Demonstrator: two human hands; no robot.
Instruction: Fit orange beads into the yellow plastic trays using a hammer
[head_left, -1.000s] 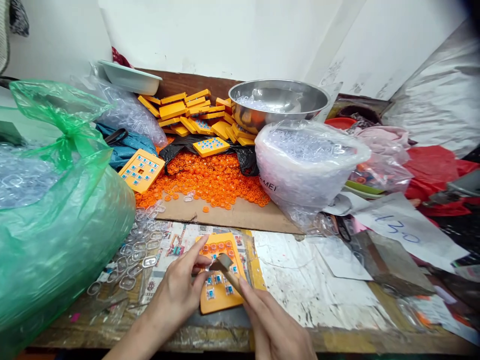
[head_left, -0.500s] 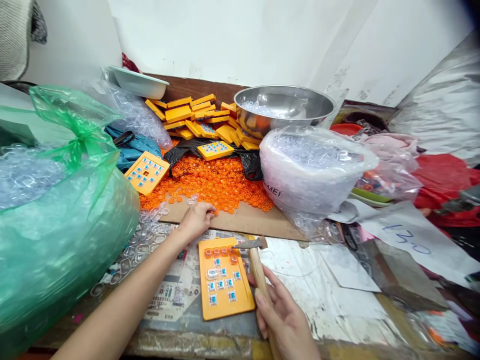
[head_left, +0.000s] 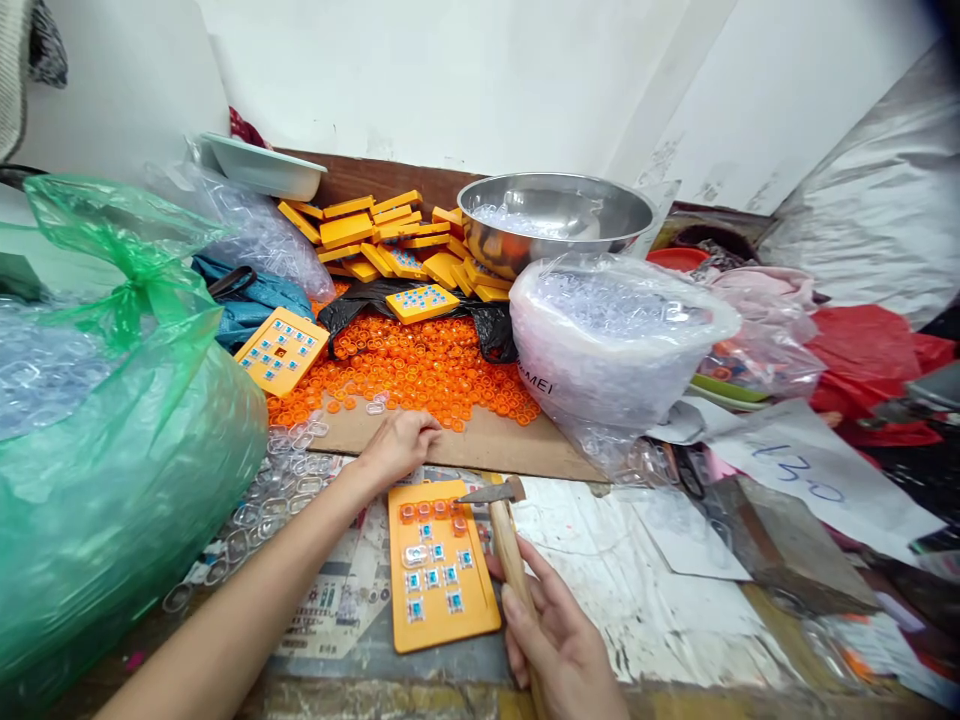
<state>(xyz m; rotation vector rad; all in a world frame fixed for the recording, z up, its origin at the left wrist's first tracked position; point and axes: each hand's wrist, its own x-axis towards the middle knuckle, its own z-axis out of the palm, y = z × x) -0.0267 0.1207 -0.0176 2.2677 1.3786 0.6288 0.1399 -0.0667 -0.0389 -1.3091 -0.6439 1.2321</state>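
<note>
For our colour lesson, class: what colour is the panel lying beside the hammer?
The panel beside the hammer is yellow-orange, clearest in the head view.

White wall point(head_left: 420, 80) behind, dark smudges toward the right. Brown wooden board point(head_left: 360, 178) along its foot. Desk point(head_left: 600, 560) worn, covered in stained white and printed sheets, front edge scuffed. Light bright, even; its source out of view.
</note>
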